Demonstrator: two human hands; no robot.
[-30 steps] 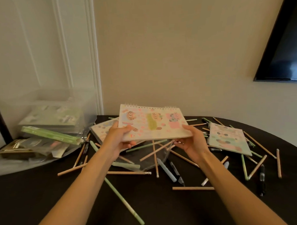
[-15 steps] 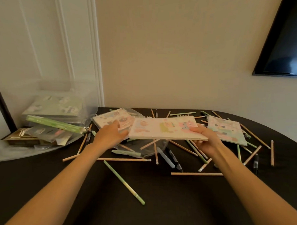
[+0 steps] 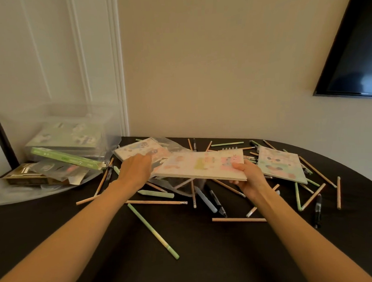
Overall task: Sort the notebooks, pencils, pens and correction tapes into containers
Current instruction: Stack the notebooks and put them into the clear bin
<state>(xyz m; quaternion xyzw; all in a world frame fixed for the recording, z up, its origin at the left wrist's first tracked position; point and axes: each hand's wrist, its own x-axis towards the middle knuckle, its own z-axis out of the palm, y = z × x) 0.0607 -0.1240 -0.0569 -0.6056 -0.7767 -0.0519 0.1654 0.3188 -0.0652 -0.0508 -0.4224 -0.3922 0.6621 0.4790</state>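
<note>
Dark table (image 3: pixel 57 240), pencils (image 3: pixel 155 202) and pens (image 3: pixel 216 201) scattered. Right hand (image 3: pixel 248 176) grips notebook (image 3: pixel 202 165) at its right edge, lifted over the clutter. Left hand (image 3: pixel 135 170), fingers straight, over second notebook (image 3: pixel 139 150); contact unclear.

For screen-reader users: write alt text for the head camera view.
A person's right hand holds a pastel spiral notebook above a dark table, while the left hand, fingers straight, extends to a second notebook lying on clear plastic. Pencils and pens lie scattered around, a third notebook lies at right, and a clear container holding notebooks stands at far left.
</note>
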